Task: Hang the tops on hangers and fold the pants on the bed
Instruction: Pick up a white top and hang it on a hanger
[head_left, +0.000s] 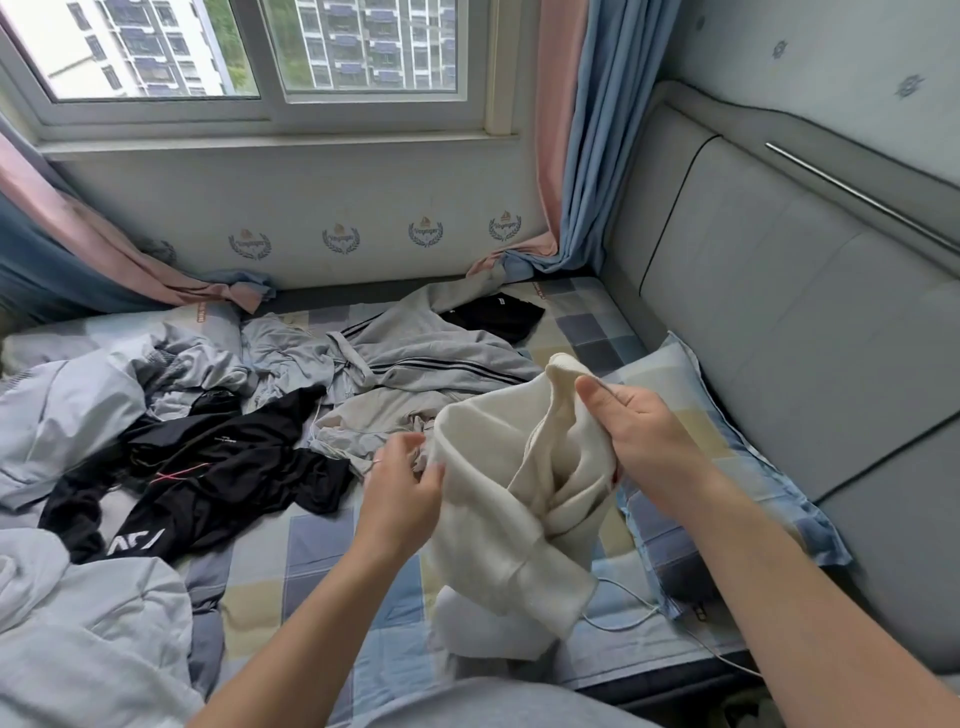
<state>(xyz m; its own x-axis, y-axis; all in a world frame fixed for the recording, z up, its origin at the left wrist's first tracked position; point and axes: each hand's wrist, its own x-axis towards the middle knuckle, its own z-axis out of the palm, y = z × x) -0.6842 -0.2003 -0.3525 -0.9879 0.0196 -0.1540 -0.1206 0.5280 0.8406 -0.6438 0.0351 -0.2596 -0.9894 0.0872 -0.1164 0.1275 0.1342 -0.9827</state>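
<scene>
Cream garment (498, 483) hangs between right hand (631, 436) and left hand (402, 483), both gripping it.

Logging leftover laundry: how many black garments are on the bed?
2 black patches: a small black piece near the far wall beside the grey striped top, and a black heap left of the left hand; the heap may hide more.

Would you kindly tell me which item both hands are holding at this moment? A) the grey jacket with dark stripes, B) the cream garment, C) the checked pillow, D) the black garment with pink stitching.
B: the left hand pinches one edge of the cream garment and the right hand grips its top, while the grey jacket lies untouched behind.
</scene>
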